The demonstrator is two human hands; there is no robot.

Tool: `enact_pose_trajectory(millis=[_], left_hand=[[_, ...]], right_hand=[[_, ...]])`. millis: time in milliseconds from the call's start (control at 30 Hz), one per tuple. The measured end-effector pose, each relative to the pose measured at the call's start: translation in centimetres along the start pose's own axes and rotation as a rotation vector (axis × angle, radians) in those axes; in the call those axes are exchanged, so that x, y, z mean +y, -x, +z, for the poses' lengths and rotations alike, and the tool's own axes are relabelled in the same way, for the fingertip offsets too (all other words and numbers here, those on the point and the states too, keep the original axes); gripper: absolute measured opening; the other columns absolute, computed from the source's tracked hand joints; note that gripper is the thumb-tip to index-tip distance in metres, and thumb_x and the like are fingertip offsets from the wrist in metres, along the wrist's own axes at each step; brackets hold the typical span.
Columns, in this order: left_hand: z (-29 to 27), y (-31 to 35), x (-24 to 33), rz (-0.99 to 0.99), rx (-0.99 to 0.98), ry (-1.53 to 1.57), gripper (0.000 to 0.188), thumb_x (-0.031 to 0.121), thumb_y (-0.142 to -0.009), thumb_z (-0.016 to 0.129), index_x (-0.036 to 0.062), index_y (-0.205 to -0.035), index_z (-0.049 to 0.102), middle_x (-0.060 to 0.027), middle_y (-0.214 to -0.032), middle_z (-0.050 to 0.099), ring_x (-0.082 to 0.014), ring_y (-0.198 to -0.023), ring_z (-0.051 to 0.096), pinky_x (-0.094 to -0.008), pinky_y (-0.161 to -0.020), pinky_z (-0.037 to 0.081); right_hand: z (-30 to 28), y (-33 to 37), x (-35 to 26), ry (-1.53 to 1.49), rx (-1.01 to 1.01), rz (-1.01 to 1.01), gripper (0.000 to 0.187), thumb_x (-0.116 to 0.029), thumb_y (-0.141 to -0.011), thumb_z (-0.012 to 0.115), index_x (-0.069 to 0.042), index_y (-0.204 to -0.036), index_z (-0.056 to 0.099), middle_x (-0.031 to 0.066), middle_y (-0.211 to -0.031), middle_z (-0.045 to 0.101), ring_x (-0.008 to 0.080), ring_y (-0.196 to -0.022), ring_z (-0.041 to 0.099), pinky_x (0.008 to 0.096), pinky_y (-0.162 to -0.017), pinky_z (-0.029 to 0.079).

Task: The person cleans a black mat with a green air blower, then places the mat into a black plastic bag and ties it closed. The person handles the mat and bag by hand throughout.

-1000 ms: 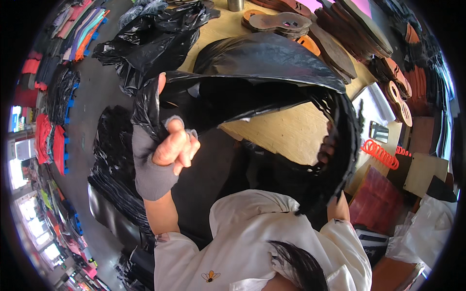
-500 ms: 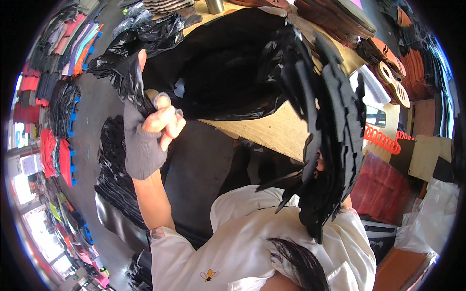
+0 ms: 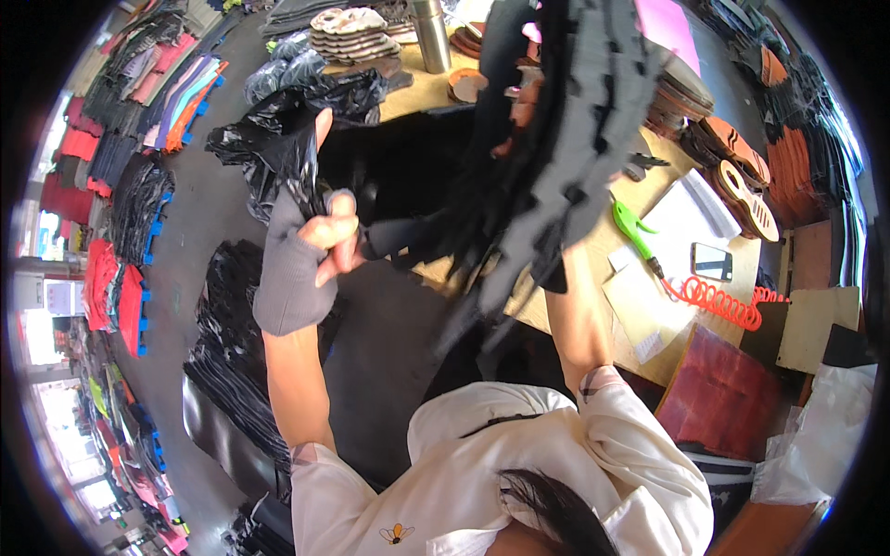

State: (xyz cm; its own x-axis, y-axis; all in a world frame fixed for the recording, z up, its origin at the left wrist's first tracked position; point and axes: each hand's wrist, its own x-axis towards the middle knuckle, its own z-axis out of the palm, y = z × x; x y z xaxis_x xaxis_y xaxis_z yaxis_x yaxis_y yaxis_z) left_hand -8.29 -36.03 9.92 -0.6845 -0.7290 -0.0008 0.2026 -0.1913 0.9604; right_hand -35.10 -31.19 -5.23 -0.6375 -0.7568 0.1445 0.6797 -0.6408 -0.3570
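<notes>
My left hand point(image 3: 326, 243), in a grey fingerless wrap, is shut on the edge of a black plastic bag point(image 3: 389, 171) and holds its mouth up over the table's near edge. My right forearm point(image 3: 579, 320) rises into a thick bundle of black flat cut-out pieces point(image 3: 565, 130). The bundle is lifted high above the bag and hangs down toward its opening. The bundle hides my right hand itself.
On the wooden table point(image 3: 640, 278) lie a green tool point(image 3: 630, 225) on an orange coiled hose point(image 3: 718, 301), a phone point(image 3: 712, 261) and white papers. A metal bottle point(image 3: 431, 32) and stacks of sole-shaped cut-outs point(image 3: 737, 181) stand further back. Black bundles point(image 3: 236, 371) lie on the floor at left.
My right hand has swung the black bundle up from low on the right to high over the bag. My left hand has lifted the bag's edge higher.
</notes>
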Motion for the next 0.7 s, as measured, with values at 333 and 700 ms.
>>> enact_pose_trajectory(millis=[333, 700], left_hand=[[-4.2, -2.1, 0.3, -0.020, -0.037, 0.442, 0.083, 0.001, -0.087, 0.049, 0.0166, -0.157, 0.007, -0.0033, -0.057, 0.043, -0.0065, -0.035, 0.030, -0.0252, -0.049, 0.033], [-1.8, -9.4, 5.5, 0.013, -0.129, 0.181, 0.076, 0.003, -0.087, 0.047, 0.0012, -0.154, 0.010, -0.0018, -0.055, 0.041, -0.0061, -0.035, 0.029, -0.0240, -0.046, 0.030]], right_hand=[[-2.3, -4.2, 0.8, 0.144, 0.111, -0.105, 0.058, -0.019, -0.076, 0.069, 0.005, -0.127, 0.054, 0.0167, -0.124, 0.062, 0.0328, -0.109, 0.062, 0.0442, -0.101, 0.049], [1.4, -2.1, -3.4, 1.912, -0.323, -1.075, 0.042, -0.016, -0.085, 0.071, -0.006, -0.125, 0.059, 0.0142, -0.125, 0.058, 0.0285, -0.106, 0.059, 0.0394, -0.091, 0.047]])
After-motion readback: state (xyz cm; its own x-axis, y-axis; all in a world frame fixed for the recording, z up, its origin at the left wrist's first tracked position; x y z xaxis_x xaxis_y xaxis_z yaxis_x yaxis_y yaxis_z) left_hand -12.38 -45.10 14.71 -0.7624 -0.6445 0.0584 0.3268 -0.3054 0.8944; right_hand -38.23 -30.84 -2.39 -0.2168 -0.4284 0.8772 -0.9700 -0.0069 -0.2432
